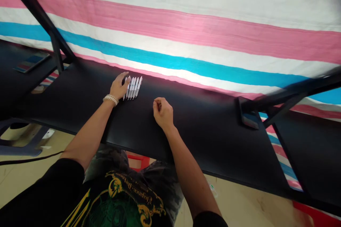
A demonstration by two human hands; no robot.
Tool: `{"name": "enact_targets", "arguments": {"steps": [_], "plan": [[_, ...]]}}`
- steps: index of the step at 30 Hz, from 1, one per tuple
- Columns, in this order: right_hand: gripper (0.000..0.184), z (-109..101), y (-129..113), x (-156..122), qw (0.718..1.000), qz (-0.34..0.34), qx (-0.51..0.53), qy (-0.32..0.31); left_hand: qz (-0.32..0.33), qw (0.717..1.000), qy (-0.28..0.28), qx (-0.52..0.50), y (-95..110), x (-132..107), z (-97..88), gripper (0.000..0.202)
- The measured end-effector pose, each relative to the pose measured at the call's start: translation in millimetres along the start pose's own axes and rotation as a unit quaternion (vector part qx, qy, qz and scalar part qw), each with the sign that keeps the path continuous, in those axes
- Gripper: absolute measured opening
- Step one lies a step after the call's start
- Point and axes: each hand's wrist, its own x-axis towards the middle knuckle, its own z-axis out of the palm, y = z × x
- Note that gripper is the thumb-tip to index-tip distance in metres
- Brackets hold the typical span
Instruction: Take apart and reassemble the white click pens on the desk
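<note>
While the left hand (119, 86) is resting at the near-left end of a row of pens (134, 88), left of centre in the frame, the right hand (163, 112) is lying apart from them, just below the centre. The left thumb and fingers are spreading partly around the leftmost pen; whether they are pinching it cannot be told, since the hand is covering part of it. The right fingers are curling inward, thumb and forefinger pressing together, with nothing showing between them.

Judging by this arrangement, the step in hand is the lining up of the pens side by side. The next move seems to be calling for a light touch from the left fingers, so that the outermost pen is staying parallel without nudging its neighbours.

The pens, about half a dozen, are lying flat and close together on the black tabletop (202, 124), their far ends slanting toward the upper right. They are showing slim white barrels with small dark details; any print is too small to read. Behind them, striped cloth (186, 28) is filling the upper frame.
</note>
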Motion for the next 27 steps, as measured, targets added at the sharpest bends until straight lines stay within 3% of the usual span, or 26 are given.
{"name": "enact_targets", "arguments": {"steps": [6,15,19,23,27], "plan": [[0.013,3.8,-0.5,0.4,1.000,-0.006,0.003,-0.003,0.051,0.984,-0.150,0.085,3.2,24.9,7.8,0.055],[0.013,4.0,4.1,-0.8,1.000,-0.007,-0.001,-0.008,0.098,0.962,-0.234,0.103,9.6,40.5,29.1,0.051],[0.011,5.2,5.3,0.8,0.999,0.000,-0.008,-0.035,0.124,0.954,-0.246,0.122,25.9,13.6,40.2,0.053],[0.007,0.9,0.5,-0.5,0.998,0.031,0.012,-0.059,0.139,0.953,-0.251,0.097,52.9,-40.2,55.4,0.051],[0.006,-12.9,-11.3,-20.1,0.993,0.054,0.026,-0.099,0.145,0.957,-0.233,0.098,73.7,-89.0,59.1,0.050]]}}
